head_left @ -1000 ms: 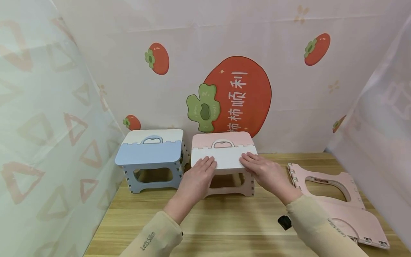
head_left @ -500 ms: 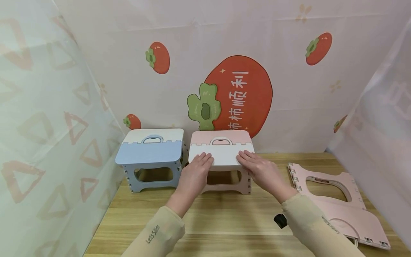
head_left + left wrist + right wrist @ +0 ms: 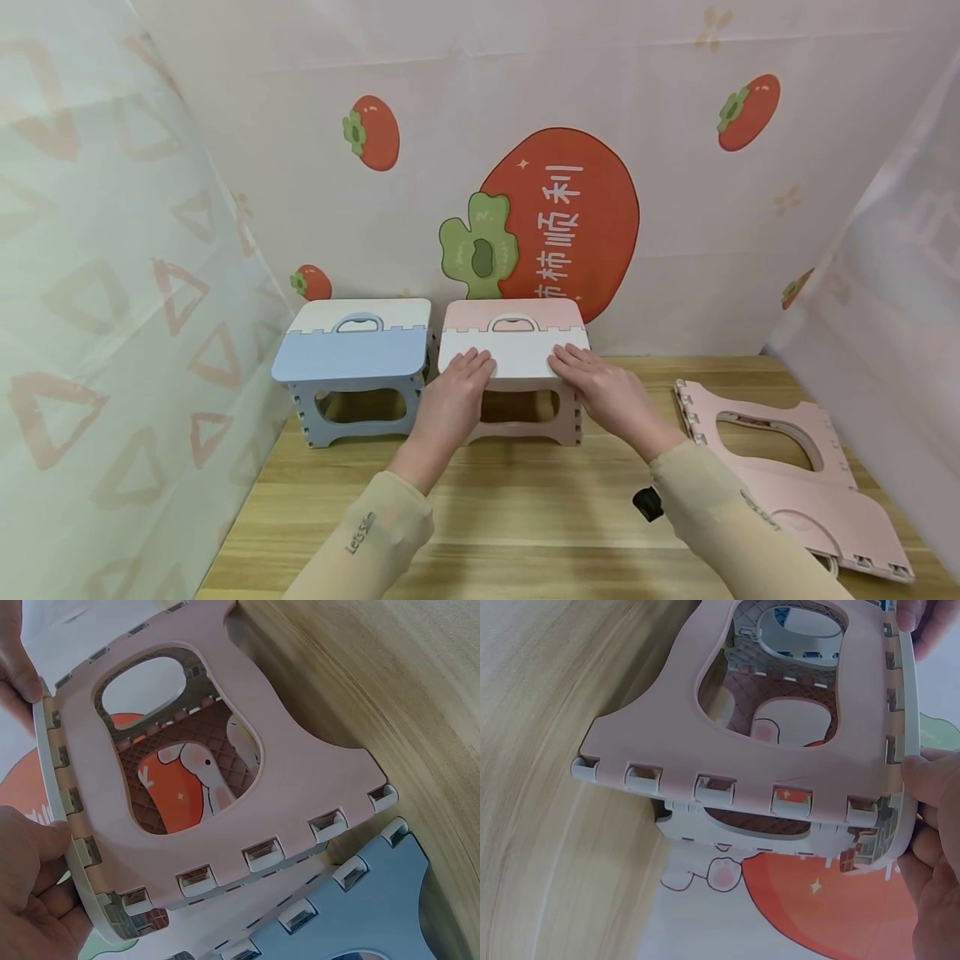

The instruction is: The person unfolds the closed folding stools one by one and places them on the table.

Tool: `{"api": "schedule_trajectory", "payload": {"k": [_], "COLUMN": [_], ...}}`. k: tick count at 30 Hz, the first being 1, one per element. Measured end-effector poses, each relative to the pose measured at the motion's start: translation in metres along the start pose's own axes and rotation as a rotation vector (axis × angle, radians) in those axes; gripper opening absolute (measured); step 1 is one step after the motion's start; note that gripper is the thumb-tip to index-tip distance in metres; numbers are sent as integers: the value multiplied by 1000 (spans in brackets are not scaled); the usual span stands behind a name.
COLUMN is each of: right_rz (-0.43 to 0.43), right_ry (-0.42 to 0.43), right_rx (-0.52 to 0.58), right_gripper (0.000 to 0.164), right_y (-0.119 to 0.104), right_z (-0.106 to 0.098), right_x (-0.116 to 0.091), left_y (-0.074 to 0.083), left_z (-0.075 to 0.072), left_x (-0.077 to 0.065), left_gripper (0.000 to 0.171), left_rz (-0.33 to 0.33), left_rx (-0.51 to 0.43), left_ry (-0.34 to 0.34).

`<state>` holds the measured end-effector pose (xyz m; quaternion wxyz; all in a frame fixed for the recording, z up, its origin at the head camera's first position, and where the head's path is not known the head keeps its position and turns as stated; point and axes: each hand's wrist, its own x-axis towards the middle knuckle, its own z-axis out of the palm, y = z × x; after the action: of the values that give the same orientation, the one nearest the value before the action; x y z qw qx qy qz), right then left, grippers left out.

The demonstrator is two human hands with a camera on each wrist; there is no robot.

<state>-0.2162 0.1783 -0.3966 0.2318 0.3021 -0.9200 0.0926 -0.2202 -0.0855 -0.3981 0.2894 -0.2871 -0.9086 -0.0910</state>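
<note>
A pink-and-white folding stool stands upright on its legs near the back wall, with a white handle in its top. My left hand grips the left part of the seat's front edge, fingers over the top. On the right part of that edge my right hand holds in the same way. In the left wrist view the left thumb lies at the seat rim; the right thumb does so in the right wrist view. The pink front leg panel has a large oval opening.
Close on the left stands a blue-and-white folding stool, unfolded. A pink folding stool lies flat at the right of the wooden tabletop. Behind is a white sheet wall printed with red persimmons; sheets also hang at both sides.
The pink-and-white stool has slid back toward the wall and a little left, nearer the blue one. Both hands have moved along with it, keeping their places on the front edge.
</note>
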Motion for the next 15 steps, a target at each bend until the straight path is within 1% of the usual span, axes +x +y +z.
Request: {"api": "schedule_trajectory", "payload": {"k": [7,12,15], "right_rz": [18,26,29], "right_ry": [-24,-41,-47], "right_rx": [23,37,45], "right_gripper": [44,45,45], "right_y": [2,3,3], "right_z": [1,2,3], "right_x": [4,8,10], "left_y": [-3,-3,-4], "left_z": [2,1,1], "left_x": [2,4,5], "left_gripper": [29,28,27], "left_rz": [-19,-49,-53], "left_rx": [-9,-20,-28], "left_ry": [-15,-30,-29]}}
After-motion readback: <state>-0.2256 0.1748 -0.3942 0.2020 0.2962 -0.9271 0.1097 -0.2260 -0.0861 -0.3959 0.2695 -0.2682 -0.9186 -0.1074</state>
